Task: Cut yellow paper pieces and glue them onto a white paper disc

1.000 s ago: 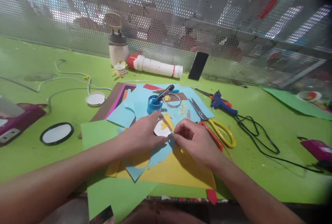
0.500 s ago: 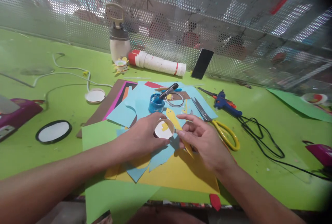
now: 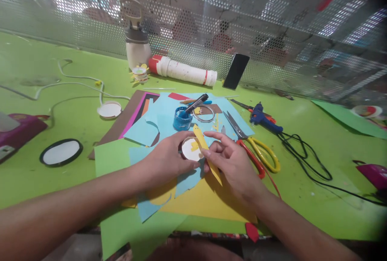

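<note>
My left hand (image 3: 171, 154) curls round a small round white paper cup-like piece (image 3: 188, 151), its thumb and fingers on the rim. Small yellow paper bits (image 3: 194, 145) lie inside it. Between the thumb and fingers of my right hand (image 3: 228, 158) is a yellow paper strip (image 3: 207, 152), slanting across the right edge of the white piece. Whether the strip touches that piece I cannot tell. Just beyond the hands stands a small blue jar (image 3: 182, 119) with a black marker (image 3: 197, 104) leaning over it. Scissors (image 3: 242, 134) with red and yellow handles lie to the right.
Coloured paper sheets (image 3: 208, 206) lie under my hands. A blue glue gun (image 3: 263, 119) with a black cord is at the right. At the back are a bottle (image 3: 137, 49), a white tube (image 3: 184, 71) and a phone (image 3: 236, 71). A black-rimmed white oval (image 3: 61, 153) lies left.
My right hand has brought the yellow strip left, over the edge of the white piece. The red scissor handle shows more now. My left hand keeps its hold.
</note>
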